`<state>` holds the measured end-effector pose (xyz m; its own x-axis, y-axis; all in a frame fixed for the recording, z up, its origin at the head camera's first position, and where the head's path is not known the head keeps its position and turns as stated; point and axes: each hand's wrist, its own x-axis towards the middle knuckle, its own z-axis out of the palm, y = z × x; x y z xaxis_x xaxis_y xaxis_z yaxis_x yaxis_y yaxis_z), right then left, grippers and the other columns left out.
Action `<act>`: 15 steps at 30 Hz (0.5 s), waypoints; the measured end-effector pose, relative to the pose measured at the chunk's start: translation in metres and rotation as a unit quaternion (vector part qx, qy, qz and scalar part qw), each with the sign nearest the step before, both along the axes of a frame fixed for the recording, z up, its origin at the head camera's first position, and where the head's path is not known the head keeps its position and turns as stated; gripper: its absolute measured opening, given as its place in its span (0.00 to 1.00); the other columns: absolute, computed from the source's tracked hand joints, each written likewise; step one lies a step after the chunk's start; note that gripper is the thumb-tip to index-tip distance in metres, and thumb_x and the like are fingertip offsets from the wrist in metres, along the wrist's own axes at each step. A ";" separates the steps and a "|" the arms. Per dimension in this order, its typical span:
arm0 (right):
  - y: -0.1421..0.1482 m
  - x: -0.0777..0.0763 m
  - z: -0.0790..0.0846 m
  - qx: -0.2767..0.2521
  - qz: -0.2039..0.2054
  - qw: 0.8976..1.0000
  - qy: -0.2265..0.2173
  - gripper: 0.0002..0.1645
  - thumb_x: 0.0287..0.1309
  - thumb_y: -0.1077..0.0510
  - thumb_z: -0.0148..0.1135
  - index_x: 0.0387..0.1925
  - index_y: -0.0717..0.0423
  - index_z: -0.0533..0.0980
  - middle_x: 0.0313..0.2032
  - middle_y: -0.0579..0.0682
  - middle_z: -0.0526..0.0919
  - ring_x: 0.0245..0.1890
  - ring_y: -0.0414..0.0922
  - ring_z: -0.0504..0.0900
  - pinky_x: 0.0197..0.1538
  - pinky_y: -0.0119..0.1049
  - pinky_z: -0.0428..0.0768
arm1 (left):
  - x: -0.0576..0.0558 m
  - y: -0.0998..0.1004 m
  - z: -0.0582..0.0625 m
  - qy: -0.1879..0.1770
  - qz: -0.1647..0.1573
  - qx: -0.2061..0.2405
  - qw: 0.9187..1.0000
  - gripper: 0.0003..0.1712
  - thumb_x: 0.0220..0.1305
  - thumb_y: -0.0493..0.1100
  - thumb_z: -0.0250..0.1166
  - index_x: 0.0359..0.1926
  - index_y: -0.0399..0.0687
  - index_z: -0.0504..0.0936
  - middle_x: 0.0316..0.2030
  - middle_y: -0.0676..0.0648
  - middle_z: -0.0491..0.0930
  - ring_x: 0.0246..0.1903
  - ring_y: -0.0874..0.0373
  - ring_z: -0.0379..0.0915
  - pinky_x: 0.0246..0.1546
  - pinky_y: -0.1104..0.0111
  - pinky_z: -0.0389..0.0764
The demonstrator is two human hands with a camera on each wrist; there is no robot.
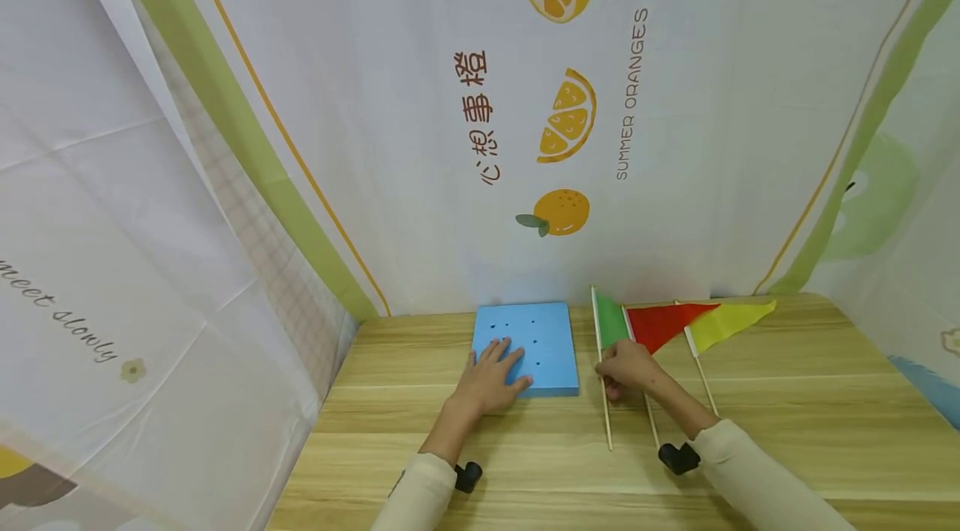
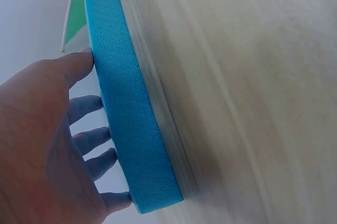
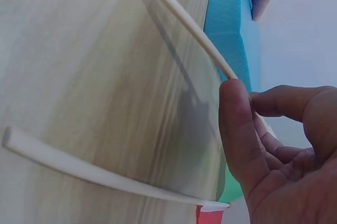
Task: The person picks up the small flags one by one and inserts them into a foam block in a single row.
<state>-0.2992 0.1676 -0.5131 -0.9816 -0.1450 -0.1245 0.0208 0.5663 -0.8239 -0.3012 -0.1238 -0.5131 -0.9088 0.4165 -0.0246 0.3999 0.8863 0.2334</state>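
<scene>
A flat blue foam block (image 1: 557, 335) with several small holes in its top lies on the table. On its near left part rests my left hand (image 1: 486, 385), fingers spread; in the left wrist view the fingertips touch the block's top edge. To the right, my right hand (image 1: 628, 366) pinches the thin wooden stick (image 3: 190, 25) of a small green flag (image 1: 609, 321) between thumb and index finger. Beside it a red triangular flag (image 1: 663, 324) lies on the table, its stick partly behind the right hand. A yellow flag (image 1: 727, 326) lies farther right.
The wood-grain table (image 1: 795, 414) extends to both sides and toward me. A white cloth (image 1: 375, 139) printed with oranges hangs right behind its far edge. Each wrist carries a black camera mount (image 1: 678, 458).
</scene>
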 end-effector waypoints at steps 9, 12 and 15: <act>-0.002 0.002 0.011 -0.018 -0.001 0.999 0.033 0.12 0.68 0.65 0.65 0.26 0.65 0.79 0.19 0.52 0.84 0.18 0.44 0.86 0.29 0.40 0.90 | 0.000 -0.001 -0.001 0.002 -0.001 0.004 1.000 0.38 0.79 0.65 0.57 0.81 0.55 0.68 0.84 0.44 0.58 0.84 0.42 0.51 0.81 0.35 0.53; -0.003 0.001 0.012 -0.025 -0.004 0.999 0.035 0.11 0.68 0.64 0.65 0.28 0.65 0.78 0.21 0.53 0.84 0.18 0.43 0.86 0.30 0.40 0.90 | -0.001 -0.001 0.000 0.003 -0.001 0.003 1.000 0.38 0.79 0.65 0.57 0.81 0.55 0.68 0.84 0.44 0.58 0.84 0.42 0.51 0.81 0.35 0.54; -0.004 0.000 0.014 -0.033 -0.008 0.999 0.034 0.11 0.69 0.65 0.65 0.29 0.65 0.77 0.22 0.54 0.84 0.18 0.42 0.85 0.30 0.40 0.90 | -0.001 0.000 0.000 0.002 0.000 0.002 1.000 0.38 0.79 0.65 0.57 0.81 0.55 0.68 0.84 0.44 0.58 0.84 0.42 0.51 0.81 0.35 0.53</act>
